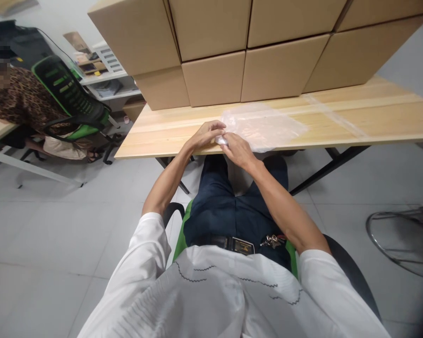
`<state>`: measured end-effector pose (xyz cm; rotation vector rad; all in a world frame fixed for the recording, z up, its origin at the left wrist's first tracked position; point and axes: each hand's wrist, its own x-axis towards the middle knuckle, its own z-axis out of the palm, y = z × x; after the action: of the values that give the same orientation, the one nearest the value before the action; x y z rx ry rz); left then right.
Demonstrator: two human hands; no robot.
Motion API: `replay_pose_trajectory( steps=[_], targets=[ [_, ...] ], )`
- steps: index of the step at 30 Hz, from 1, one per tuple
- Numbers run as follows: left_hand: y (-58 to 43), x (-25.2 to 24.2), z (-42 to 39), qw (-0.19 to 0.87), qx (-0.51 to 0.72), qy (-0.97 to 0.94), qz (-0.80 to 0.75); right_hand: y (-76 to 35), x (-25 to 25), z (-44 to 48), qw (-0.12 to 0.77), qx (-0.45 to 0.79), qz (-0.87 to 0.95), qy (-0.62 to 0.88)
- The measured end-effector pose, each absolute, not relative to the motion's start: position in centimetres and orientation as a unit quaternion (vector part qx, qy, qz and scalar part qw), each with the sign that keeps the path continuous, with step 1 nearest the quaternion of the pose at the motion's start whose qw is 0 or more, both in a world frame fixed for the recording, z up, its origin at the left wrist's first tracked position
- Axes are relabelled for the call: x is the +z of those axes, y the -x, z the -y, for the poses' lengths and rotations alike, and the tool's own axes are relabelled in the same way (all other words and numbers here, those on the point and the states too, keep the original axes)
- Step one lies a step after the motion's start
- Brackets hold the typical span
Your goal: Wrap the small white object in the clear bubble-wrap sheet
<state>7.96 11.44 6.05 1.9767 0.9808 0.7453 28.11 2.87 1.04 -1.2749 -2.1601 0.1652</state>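
Observation:
Both of my hands meet over the front edge of the wooden table. My left hand has its fingers curled toward the right one, closed at a small, whitish, shiny bundle that looks like crumpled clear plastic. From the other side, my right hand pinches the same bundle with thumb and fingers. What lies inside the bundle, if anything, cannot be made out. Just beyond and to the right of my right hand, a thin clear plastic sheet or bag is spread flat, reaching the table's edge.
Large cardboard boxes are stacked two high along the table's back. A strip of clear tape runs across the tabletop at right. Another person sits at far left beside a green-black chair. A metal-framed stool or chair stands at right.

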Motion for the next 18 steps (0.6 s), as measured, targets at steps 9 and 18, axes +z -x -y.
replay_pose_trajectory(
  steps=[9,18],
  targets=[
    [-7.3,4.0,-8.9,0.459,0.275,-0.791,-0.298,-32.4,1.1,-3.1,0.314,0.115,0.833,0.44],
    [-9.9,4.0,-5.9,0.286,0.302,-0.858,-0.303,-36.5,1.0,-2.4,0.344,0.169,0.805,0.453]
  ],
)
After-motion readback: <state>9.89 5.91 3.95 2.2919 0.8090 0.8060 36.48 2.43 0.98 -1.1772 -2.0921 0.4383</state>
